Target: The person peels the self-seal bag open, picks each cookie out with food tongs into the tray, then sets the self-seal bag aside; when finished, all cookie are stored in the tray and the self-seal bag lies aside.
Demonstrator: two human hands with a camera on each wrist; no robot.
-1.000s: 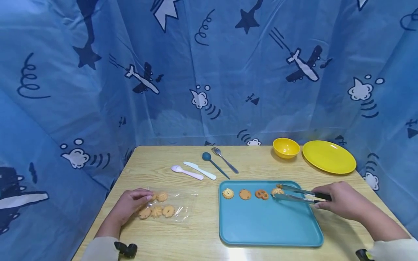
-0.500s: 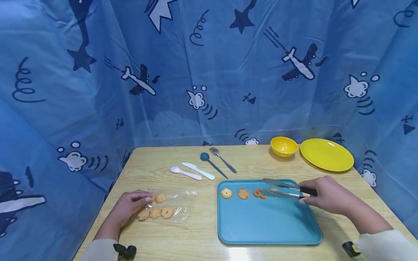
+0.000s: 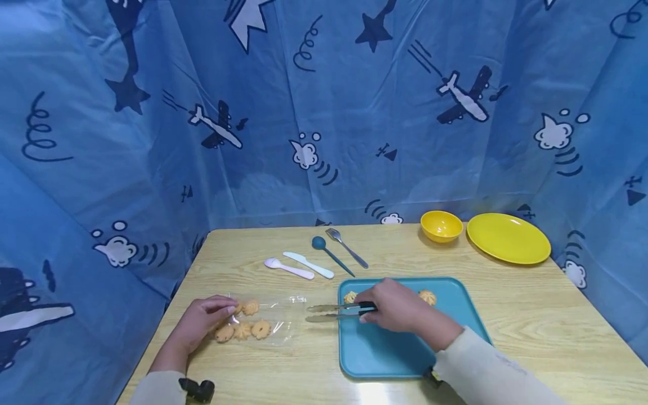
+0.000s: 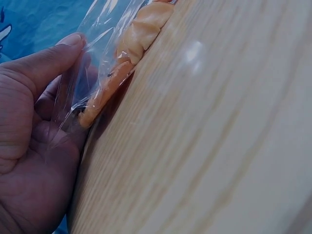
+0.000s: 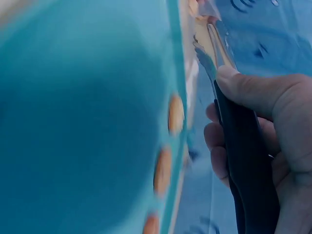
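A clear plastic bag with several cookies inside lies on the left of the table. My left hand pinches its near-left edge; in the left wrist view the thumb presses the film beside the cookies. My right hand grips metal tongs by their black handles. The tong tips point left toward the bag, spread apart, with nothing seen between them. Under them is the blue tray. A round cookie and a swirled cookie show on it; my right hand hides those between.
Behind the bag lie a lilac spoon, a white knife, a dark teal spoon and a metal fork. A yellow bowl and a yellow plate stand at the back right. A blue printed curtain hangs behind.
My right hand has swung the tongs left from the swirled cookie, which stays at the end of the tray's row, to over the tray's left edge. My left hand has stayed on the bag.
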